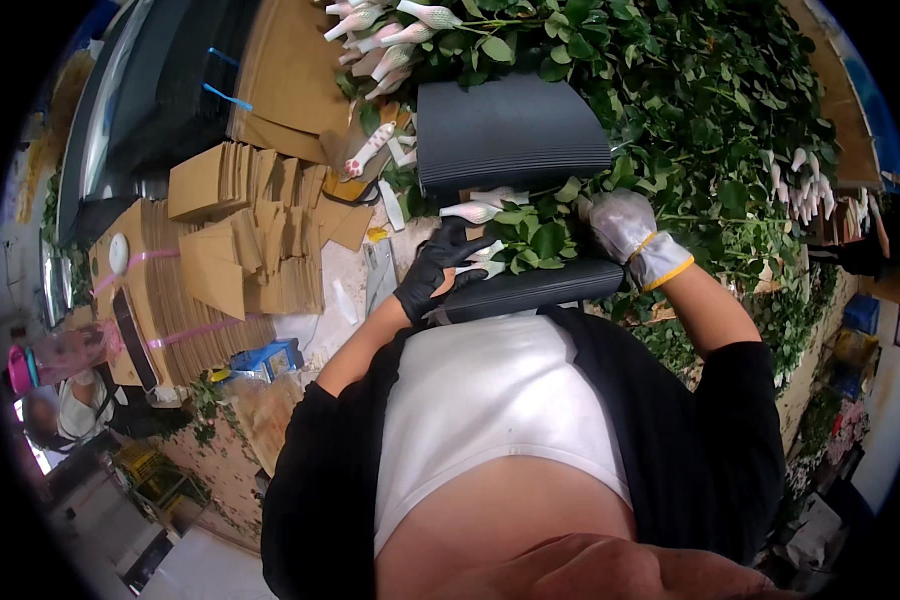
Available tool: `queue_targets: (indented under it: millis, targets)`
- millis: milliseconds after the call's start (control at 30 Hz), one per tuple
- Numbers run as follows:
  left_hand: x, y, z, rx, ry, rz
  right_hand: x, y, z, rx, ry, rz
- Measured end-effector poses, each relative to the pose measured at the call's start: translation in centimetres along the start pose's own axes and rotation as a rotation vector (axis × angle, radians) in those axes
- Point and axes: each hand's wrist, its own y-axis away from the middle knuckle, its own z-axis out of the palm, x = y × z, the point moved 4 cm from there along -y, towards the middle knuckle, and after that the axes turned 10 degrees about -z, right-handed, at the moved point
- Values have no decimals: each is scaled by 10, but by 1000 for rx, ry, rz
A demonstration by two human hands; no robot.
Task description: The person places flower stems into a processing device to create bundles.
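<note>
My left hand (442, 262), in a black glove, is at the heads of a small bunch of flowers sleeved in white foam net (487, 262). Its thumb and a finger are spread on either side of the lower heads; whether they grip is hard to see. Another sleeved flower head (471, 212) lies just above that hand. On the right, my right hand (626, 229), in a pale glove with a yellow-edged cuff, is curled around the leafy stems (574, 202), its fingertips hidden. The bunch lies between two dark ribbed panels, one behind (514, 131) and one near my body (532, 291).
Leafy cut stems (690, 112) are heaped behind and to the right, with more netted heads (390, 45) at the back. Folded cardboard pieces (247, 217) are stacked at left, near a paw-patterned handle (371, 150) and a blue box (270, 360). Another person (82, 405) is at far left.
</note>
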Motion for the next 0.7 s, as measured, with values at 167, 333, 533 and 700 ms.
queue_targets:
  millis: [167,333,533,700]
  targets:
    - [27,7,-12,240,-502,152,-3,4,17,97,116,-99]
    - [19,3,-10,169,-466,199,-5,8,20,143,20,-156]
    - [3,-5,-7,77,-120,128,33,21,-23,383,-367,66]
    - [-7,-3,1,149,-32,132,86,26,12,247,-258,252]
